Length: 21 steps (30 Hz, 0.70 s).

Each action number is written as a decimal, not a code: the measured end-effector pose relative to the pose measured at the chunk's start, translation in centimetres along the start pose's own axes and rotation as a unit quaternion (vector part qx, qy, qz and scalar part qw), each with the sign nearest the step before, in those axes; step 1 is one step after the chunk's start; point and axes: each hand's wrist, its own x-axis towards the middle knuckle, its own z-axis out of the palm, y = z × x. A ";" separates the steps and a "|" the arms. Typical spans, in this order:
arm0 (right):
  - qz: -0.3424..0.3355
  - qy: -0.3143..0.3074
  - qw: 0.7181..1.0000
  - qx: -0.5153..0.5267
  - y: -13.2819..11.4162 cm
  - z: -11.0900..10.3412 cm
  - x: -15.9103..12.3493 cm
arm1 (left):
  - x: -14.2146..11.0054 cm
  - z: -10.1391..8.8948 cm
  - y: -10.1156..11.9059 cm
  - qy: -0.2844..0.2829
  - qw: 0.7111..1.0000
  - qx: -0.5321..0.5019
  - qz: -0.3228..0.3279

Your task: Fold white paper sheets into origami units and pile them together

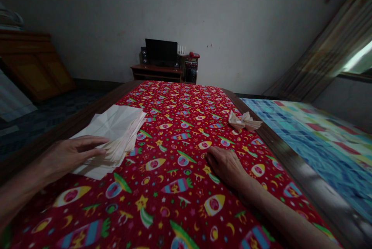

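Note:
A thick stack of creased white paper sheets (112, 123) lies at the left on a red cloth (180, 167) printed with rockets and stars. My left hand (84, 150) pinches the near side of the stack, thumb and fingers on its upper sheets, whose edges fan out. My right hand (225, 163) rests on the cloth right of the middle, its fingers curled in and nothing visible in them. Beyond it, near the right edge of the cloth, sits a pleated paper piece (244, 121), gathered at its middle like a bow.
Dark wooden table edges (270, 140) run along both sides of the cloth. To the right is a bed with a colourful checked cover (316, 133). A monitor (161, 52) and speakers stand on a small desk (157, 69) at the wall. A wooden cabinet (37, 65) is at left.

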 end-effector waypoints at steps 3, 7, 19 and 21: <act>0.003 -0.007 1.000 0.004 0.0 -0.1 0.0 | 0.4 -0.5 -0.7 -0.020 1.000 -0.003 -0.009; -0.001 -0.002 1.000 0.006 0.0 0.0 0.0 | 0.8 -1.1 -1.8 -0.079 0.997 -0.022 0.003; 0.002 0.001 1.000 0.008 0.1 0.1 0.0 | 0.7 -0.8 -2.1 -0.034 0.999 -0.006 -0.034; -0.001 -0.001 1.000 0.011 0.1 0.1 0.0 | 0.5 -0.5 -1.8 0.003 0.999 0.002 -0.051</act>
